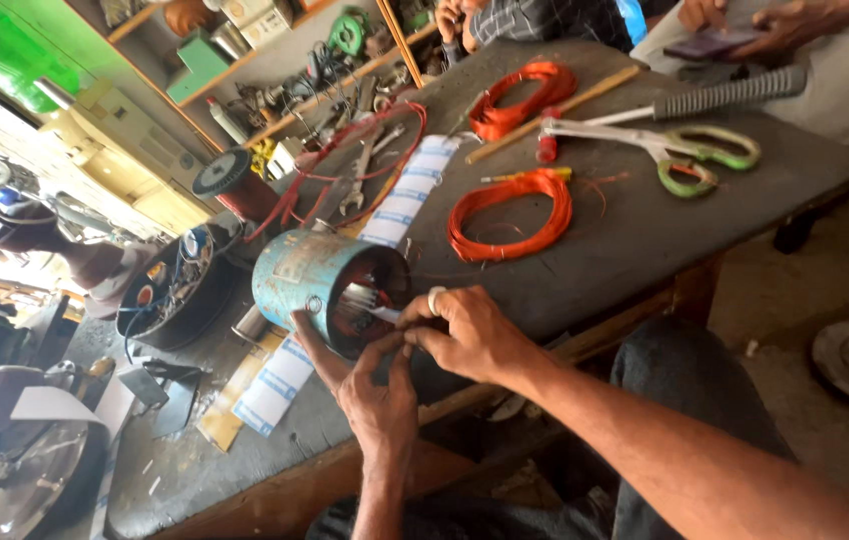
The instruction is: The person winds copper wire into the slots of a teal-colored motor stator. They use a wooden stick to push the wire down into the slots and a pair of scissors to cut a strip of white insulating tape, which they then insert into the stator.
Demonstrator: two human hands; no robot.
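Lying on its side at the near edge of the dark grey workbench [645, 200], the blue-painted cylindrical metal motor housing [295, 275] points its open mouth toward the person, so its long axis runs from the far left down toward the hands. Both hands meet right at that mouth. The left hand [375, 395] comes up from below, its index finger stretched along the lower rim of the housing while thumb and remaining fingers close together just under the opening. The right hand [470, 335], with a pale ring on one finger, reaches in from the right; its fingertips are pressed together in a pinch on a thin pale strip [382, 313] that sits at the edge of the bore, where the slotted core and windings show. Which hand carries most of the strip's grip I cannot tell, since the fingertips overlap there. The right hand lies slightly nearer to the opening's centre, and the strip runs roughly crosswise to the housing's axis.

Farther back on the bench lie two coils of orange wire [510, 215], green-handled scissors [685, 150] and a long white strip with blue markings [410, 190]. Another person's hands [745, 25] hold a flat dark device at the far edge.
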